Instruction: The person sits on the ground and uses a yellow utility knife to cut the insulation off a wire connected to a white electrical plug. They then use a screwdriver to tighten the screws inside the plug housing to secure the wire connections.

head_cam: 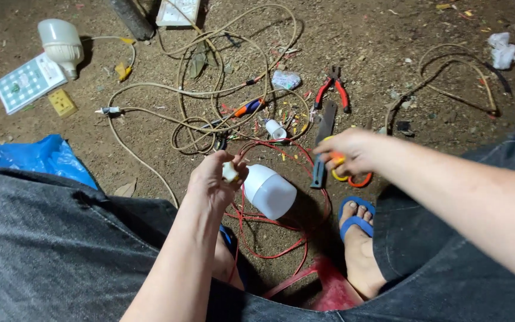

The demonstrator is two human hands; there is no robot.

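Observation:
My left hand (pixel 213 179) is shut on the base of a white bulb lamp (pixel 267 191), held above the dirt floor with its dome pointing right. Thin red wires (pixel 281 223) trail from it in loops below. My right hand (pixel 353 149) reaches down onto orange-handled scissors (pixel 353 177) lying on the ground, fingers closing round the handles. Just left of the scissors lies a dark flat blade tool (pixel 323 140). Red-handled pliers (pixel 333 89) rest farther away.
Tangled beige cable (pixel 210 89) covers the middle ground. A second white bulb (pixel 61 45), a small box (pixel 28 82), a yellow socket (pixel 62 102) and a blue plastic bag (pixel 37 156) lie at left. My foot in a blue sandal (pixel 356 223) is beside a red stool (pixel 323 286).

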